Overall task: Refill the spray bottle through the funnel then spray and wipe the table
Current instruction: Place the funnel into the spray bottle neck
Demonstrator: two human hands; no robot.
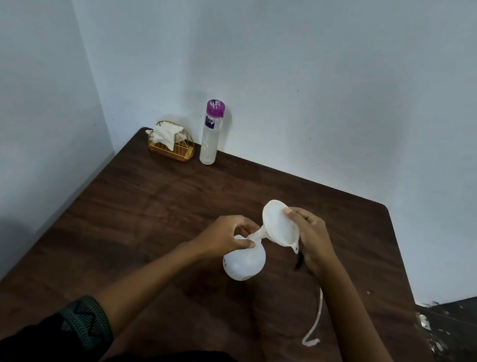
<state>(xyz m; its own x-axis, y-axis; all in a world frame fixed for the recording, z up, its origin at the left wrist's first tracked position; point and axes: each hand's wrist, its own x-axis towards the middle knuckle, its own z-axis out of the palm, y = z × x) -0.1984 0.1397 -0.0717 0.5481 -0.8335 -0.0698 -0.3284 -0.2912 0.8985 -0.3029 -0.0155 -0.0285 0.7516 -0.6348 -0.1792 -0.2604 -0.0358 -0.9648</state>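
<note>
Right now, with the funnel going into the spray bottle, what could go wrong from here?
1. The funnel leans steeply on the spray bottle; anything poured now could run over its low rim onto the table.
2. The left grip holds the round bottle only at the neck, so it may tip.
3. The loose tube lies beside the right forearm and could be swept off.

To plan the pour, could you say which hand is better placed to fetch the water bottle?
Probably the left hand: the water bottle stands far left, nearer it, and the right hand grips the funnel. The left must first release the spray bottle.
</note>
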